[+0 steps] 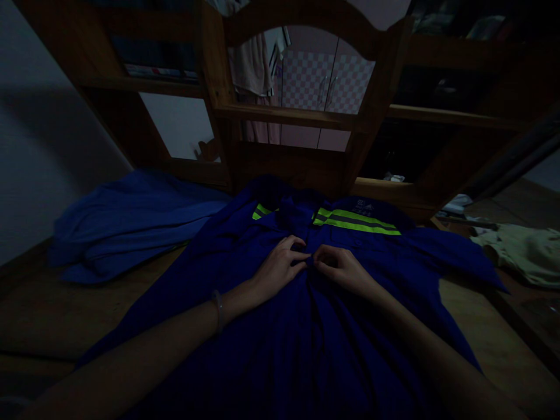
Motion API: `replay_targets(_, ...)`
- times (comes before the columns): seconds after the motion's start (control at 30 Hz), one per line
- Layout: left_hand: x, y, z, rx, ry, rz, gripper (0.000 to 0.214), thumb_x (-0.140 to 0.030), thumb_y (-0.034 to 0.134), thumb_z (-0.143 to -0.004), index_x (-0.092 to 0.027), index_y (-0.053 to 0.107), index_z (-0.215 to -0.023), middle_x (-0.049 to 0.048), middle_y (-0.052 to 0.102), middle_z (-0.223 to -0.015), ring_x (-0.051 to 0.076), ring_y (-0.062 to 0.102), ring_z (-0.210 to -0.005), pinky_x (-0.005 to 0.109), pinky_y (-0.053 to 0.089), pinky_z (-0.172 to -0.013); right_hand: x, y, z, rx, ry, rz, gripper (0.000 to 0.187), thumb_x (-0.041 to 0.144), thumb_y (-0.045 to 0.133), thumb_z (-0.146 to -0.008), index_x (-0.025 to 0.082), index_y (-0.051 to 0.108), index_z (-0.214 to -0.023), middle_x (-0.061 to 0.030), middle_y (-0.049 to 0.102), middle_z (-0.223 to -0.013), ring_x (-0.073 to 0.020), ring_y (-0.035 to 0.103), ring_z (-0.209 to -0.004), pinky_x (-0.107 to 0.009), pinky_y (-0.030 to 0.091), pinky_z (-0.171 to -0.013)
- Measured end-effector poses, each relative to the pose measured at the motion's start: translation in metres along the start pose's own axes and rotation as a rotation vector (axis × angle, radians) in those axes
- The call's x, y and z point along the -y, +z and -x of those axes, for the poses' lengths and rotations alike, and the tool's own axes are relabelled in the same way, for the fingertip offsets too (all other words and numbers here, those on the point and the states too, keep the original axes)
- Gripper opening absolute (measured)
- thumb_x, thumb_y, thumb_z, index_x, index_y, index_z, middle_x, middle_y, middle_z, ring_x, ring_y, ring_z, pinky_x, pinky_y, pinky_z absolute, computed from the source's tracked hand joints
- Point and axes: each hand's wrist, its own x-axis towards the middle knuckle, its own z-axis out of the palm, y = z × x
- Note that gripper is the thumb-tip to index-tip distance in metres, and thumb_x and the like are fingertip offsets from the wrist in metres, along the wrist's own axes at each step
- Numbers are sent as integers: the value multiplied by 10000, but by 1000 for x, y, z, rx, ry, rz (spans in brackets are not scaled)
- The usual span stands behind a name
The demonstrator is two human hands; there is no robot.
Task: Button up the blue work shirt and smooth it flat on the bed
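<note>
A dark blue work jacket [262, 326] with bright yellow-green reflective stripes across the chest lies spread out in front of me, its collar end away from me. At the middle of its front, just below the stripes, my two hands almost meet. My left hand [282, 262], with a pale bracelet on its wrist, pinches the front edge between thumb and fingers. From the other side my right hand [340, 267] is closed in a pinch on the same edge. Whatever small part lies between the fingertips is too dark to make out.
A lighter blue garment [140, 221] lies crumpled to the left on the wooden boards [126, 303]. A wooden shelf frame [289, 116] rises behind the jacket, and checked cupboard doors [326, 81] show through it. Pale cloth [525, 251] lies at the far right.
</note>
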Motion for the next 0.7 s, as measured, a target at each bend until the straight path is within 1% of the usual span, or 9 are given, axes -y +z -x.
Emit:
replay_targets(0.13,-1,1,-1,-43,-2,10,159,-227,593,-835,-241,719,-931,59,559,-1113,198,523,-1079,345,454,-926,0,0,0,-13,5,-15,105,168,495,-803,188,585,-855,24,587,-710,-109,521,-627,-200,350,-548)
replay_targets(0.37,-2,4,-2,-111,15,-10,141,-187,597,-817,-217,720,-878,51,578,-1031,177,554,-992,319,474,-867,0,0,0,-79,25,-58,136,167,452,-798,180,583,-833,30,558,-643,-103,499,-561,-202,338,-518)
replay_targets(0.7,-7,3,-2,-127,-12,-7,139,-189,594,-812,-222,725,-842,42,591,-992,172,564,-951,307,478,-829,2,0,2,-89,20,-45,131,171,448,-812,186,577,-831,37,530,-633,-101,477,-557,-203,322,-513)
